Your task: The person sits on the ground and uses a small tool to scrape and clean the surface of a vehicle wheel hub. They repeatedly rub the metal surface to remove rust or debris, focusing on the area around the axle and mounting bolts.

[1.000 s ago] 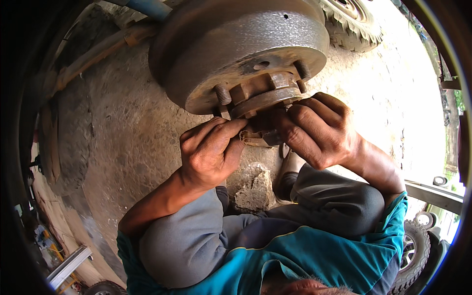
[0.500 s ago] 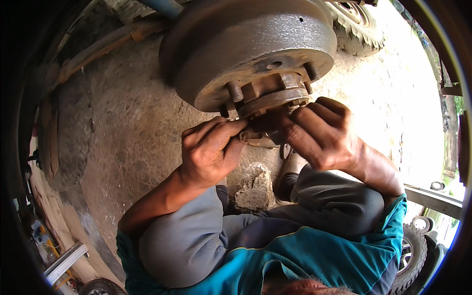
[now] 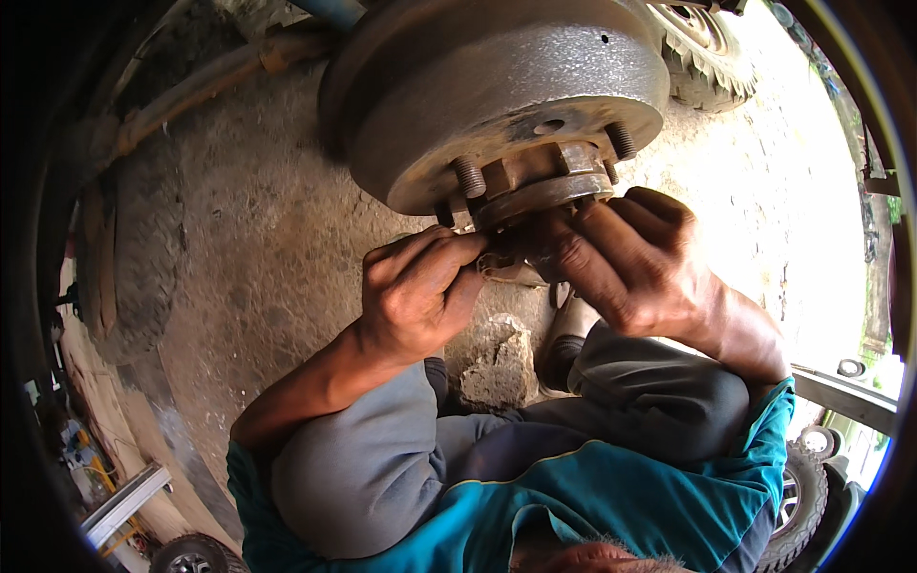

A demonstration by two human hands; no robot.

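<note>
A worn metal brake drum (image 3: 506, 91) hangs in front of me at the top, with a flanged hub (image 3: 544, 196) at its centre. Threaded studs stick out of its face, among them a left stud (image 3: 469, 178) and a right stud (image 3: 620, 141). At the hub's lower left edge, my left hand (image 3: 415, 291) is closed, thumb and index finger pinched together. My right hand (image 3: 635, 263) is curled against the hub's lower right edge, its fingertips partly hidden. A small metal piece (image 3: 516, 272) shows between the hands; whatever the fingers grip cannot be made out.
Under the hub, a rough stone block (image 3: 499, 368) sits on the dirty concrete floor (image 3: 258, 239) between my feet. A treaded tyre (image 3: 707, 57) stands behind the drum at right. Along the upper left runs a rusty axle tube (image 3: 191, 95). A metal bar (image 3: 845, 396) lies at right.
The drum and both hands appear slightly farther right in the picture. My hands stay at the hub, with only small finger shifts.
</note>
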